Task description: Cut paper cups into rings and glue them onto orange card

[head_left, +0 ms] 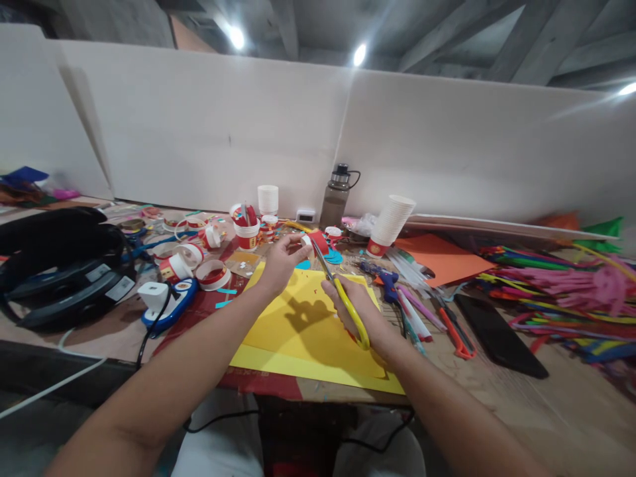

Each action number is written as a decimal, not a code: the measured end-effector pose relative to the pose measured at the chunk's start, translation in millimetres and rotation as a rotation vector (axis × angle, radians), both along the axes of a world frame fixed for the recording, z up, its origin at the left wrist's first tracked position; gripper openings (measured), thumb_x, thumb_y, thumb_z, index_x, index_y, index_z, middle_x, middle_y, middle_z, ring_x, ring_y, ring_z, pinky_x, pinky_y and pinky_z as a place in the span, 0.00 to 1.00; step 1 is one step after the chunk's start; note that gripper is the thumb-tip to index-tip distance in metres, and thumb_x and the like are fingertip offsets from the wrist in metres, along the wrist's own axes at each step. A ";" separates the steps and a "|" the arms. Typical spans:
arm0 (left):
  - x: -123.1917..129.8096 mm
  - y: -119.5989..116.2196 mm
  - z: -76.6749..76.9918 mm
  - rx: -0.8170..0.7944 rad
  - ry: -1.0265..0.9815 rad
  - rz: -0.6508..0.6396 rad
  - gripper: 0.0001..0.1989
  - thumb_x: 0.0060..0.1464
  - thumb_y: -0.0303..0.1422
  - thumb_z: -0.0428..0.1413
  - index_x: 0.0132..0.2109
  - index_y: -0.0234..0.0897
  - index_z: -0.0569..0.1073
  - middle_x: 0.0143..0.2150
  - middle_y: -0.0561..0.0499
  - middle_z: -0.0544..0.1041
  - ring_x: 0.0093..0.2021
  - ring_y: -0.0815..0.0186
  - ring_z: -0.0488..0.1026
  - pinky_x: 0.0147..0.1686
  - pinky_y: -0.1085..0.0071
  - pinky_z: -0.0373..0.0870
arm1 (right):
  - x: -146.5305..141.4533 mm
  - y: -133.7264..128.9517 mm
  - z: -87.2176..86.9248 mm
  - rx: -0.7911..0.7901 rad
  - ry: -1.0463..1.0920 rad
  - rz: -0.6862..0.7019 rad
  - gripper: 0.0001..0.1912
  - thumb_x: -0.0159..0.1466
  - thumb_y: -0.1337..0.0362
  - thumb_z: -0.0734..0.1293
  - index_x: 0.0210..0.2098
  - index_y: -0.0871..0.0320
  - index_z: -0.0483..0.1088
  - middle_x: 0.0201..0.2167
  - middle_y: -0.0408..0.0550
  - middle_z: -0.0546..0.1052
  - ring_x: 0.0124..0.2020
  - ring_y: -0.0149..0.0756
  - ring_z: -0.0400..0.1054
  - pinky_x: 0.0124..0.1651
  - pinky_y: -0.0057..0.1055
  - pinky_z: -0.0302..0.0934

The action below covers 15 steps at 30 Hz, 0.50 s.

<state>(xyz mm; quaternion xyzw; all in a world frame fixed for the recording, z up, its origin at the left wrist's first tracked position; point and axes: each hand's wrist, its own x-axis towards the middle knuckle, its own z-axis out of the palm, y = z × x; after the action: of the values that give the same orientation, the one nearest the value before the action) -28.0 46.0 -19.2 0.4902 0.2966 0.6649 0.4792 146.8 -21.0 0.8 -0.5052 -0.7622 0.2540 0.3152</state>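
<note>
Scissors (342, 291) with yellow handles, gripped in right hand (362, 306); blades at red-and-white cup piece (320, 242), pinched between thumb and fingers of left hand (281, 264). Yellow paper (273, 338) below; blue glue gun (389, 283) lying right of paper, near scissors.

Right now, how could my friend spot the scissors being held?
Find the big yellow paper at the table edge. Over it, the right hand holds the scissors, blades pointing at a red-and-white piece. Their yellow handles differ from the red-handled tool lying farther right.
</note>
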 end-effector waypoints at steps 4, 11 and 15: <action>-1.2 0.6 -1.9 0.036 0.069 0.023 0.19 0.45 0.37 0.64 0.45 0.36 0.74 0.43 0.46 0.78 0.43 0.62 0.75 0.47 0.63 0.70 | 0.3 -0.3 -0.7 0.032 -0.017 0.001 0.15 0.64 0.53 0.58 0.27 0.56 0.60 0.23 0.39 0.65 0.25 0.29 0.57 0.31 0.27 0.52; -1.9 -0.7 -0.1 0.046 0.157 0.035 0.20 0.46 0.37 0.64 0.46 0.35 0.73 0.47 0.44 0.77 0.45 0.60 0.75 0.45 0.63 0.71 | 2.9 0.0 0.5 0.015 -0.020 0.014 0.15 0.64 0.53 0.57 0.28 0.56 0.61 0.25 0.40 0.67 0.25 0.30 0.58 0.31 0.28 0.53; -6.3 -0.5 2.2 0.056 0.177 0.027 0.21 0.45 0.36 0.64 0.47 0.35 0.73 0.47 0.43 0.77 0.46 0.59 0.74 0.47 0.61 0.70 | 4.9 -0.6 -0.9 -0.005 0.008 0.035 0.14 0.64 0.53 0.57 0.29 0.56 0.61 0.24 0.40 0.66 0.25 0.30 0.58 0.30 0.27 0.53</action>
<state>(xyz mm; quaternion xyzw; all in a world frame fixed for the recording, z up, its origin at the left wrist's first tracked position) -34.3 45.5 -17.1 0.5563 0.3256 0.6335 0.4280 151.7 -21.6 0.0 -0.4916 -0.7691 0.2635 0.3122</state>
